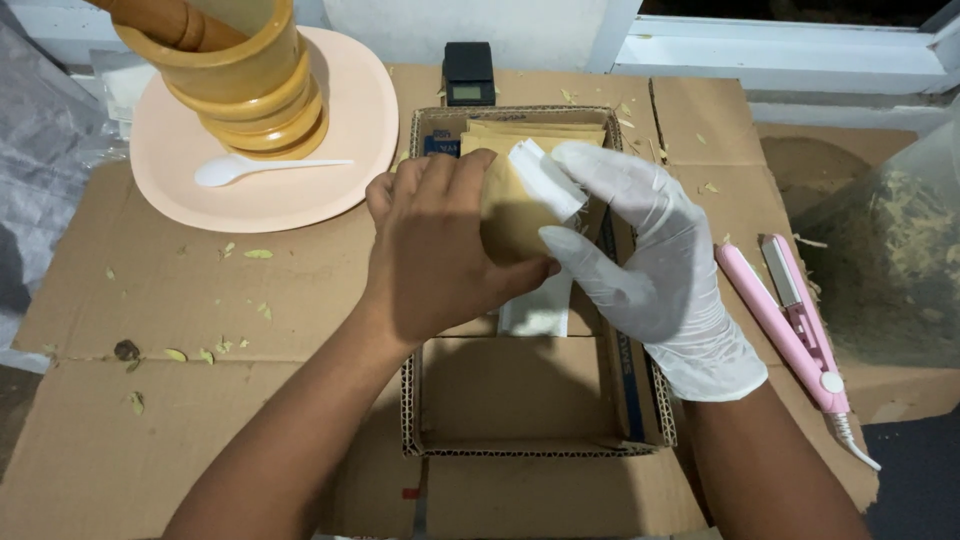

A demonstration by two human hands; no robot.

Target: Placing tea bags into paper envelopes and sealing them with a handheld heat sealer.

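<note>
Item: our left hand [440,250], bare, its grip closed around a small tan paper pouch [510,215] and covering most of the pouch's face. Item: our right hand [650,270], in a white glove, fingers pressed on the pouch's white strip [545,180] at the top edge, thumb bearing on the lower right side. The pouch is held between both hands, above the open cardboard tray [520,400]. Behind the grip, at the tray's far end, a stack of like tan pouches [535,133] stands on edge; beyond that, a small black scale [468,75]. Below the grip hangs a white paper piece [535,310] (whether it belongs to the pouch we cannot tell). Left of the grip and well apart: a pale pink plate [330,160] carrying a wooden mortar [245,85] and a white plastic spoon [240,168]. Right of the gloved hand: a pink flat-iron sealer [800,320] lying on flattened cardboard [150,300], which serves as the counter, with a clear bag of dried crushed leaf [890,260] further right. Risks, as we judge them: an uneven pinch could crease the strip or tilt the pouch so contents spill into the tray; a wrist swung right could knock the sealer.
</note>
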